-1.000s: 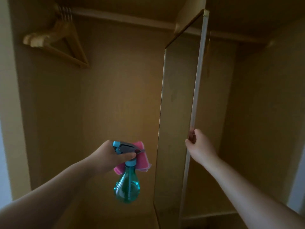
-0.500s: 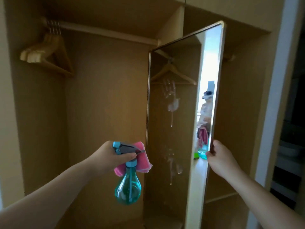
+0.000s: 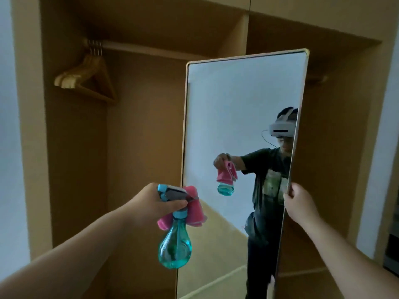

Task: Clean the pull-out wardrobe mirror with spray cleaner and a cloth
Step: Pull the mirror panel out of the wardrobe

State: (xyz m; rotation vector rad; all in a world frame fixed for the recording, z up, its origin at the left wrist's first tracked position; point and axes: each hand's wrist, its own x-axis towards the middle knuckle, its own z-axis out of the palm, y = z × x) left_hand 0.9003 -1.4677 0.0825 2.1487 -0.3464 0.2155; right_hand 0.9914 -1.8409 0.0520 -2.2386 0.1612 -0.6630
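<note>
Setting: bedroom or dressing area, home or hotel. Evidence: built-in wooden wardrobe (image 3: pixel 140 147), open-fronted; hanging rail (image 3: pixel 151 47) near top; wooden hangers (image 3: pixel 86 76) bunched at its left end; full-length framed mirror (image 3: pixel 237 100); pale wall (image 3: pixel 8 126) alongside.

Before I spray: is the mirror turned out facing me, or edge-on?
Turned out: the mirror shows its glass face, reflecting the person. The right hand grips its right edge; the left hand holds the spray bottle and cloth.
</note>
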